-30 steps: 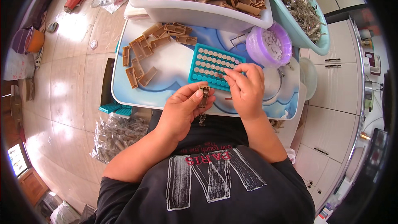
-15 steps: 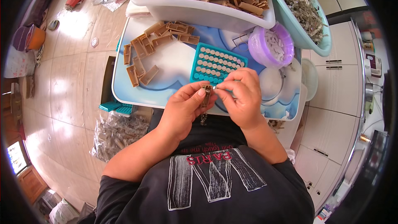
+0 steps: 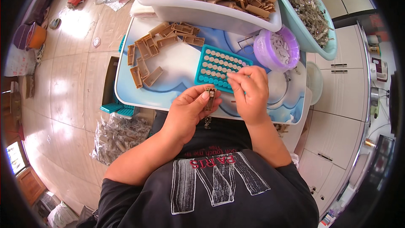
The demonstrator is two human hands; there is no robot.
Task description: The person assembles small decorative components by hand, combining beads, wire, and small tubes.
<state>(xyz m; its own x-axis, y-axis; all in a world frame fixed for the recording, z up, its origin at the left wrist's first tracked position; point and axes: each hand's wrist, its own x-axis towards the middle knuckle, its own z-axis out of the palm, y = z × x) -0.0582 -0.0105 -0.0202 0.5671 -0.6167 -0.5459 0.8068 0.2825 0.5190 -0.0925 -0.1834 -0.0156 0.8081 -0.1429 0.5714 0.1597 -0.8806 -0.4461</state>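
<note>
My left hand (image 3: 192, 103) grips a small brown plastic case (image 3: 210, 99) upright between thumb and fingers. Its open side faces up, and a shiny piece shows inside near the top. To the right, my right hand (image 3: 251, 93) hovers at the near right edge of a teal tray (image 3: 201, 65), thumb and index finger pinched together. What lies between those fingertips is too small to make out. Rows of small round whitish pieces (image 3: 219, 61) stand in the tray; the nearest row shows bare teal spots. More open brown cases (image 3: 145, 47) lie in a loose heap at the table's left.
Behind the tray stands a white tub (image 3: 211, 10) heaped with brown cases. A purple container (image 3: 291, 61) of small pale pieces sits right of the tray, below a mint basin (image 3: 331, 44) of tangled parts. A plastic bag (image 3: 120, 139) of parts rests on the floor, left.
My right hand has moved up and away from the case toward the tray. A small shiny piece was at its fingertips beside the case before. My left hand has barely moved.
</note>
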